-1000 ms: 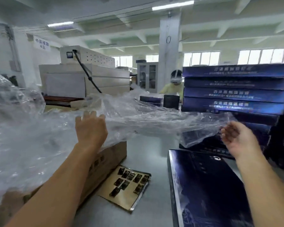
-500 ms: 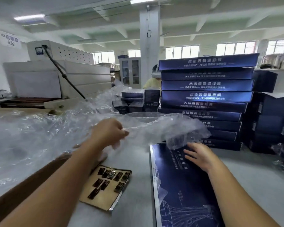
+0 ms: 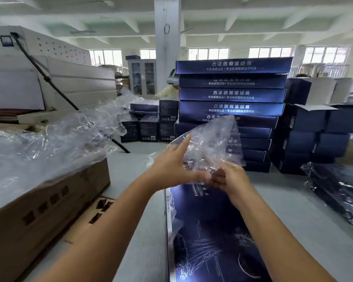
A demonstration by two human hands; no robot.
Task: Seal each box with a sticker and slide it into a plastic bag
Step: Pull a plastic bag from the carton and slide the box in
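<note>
Right hand (image 3: 230, 180) pinches the plastic bag (image 3: 212, 143); left hand (image 3: 171, 167), fingers straight, touches it alongside. The box (image 3: 212, 241) lies below the grip.

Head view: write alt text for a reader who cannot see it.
The right hand pinches a clear plastic bag, the left hand's straight fingers touching it, above the far end of a dark blue box on a grey table. Matching boxes stand stacked behind.
</note>
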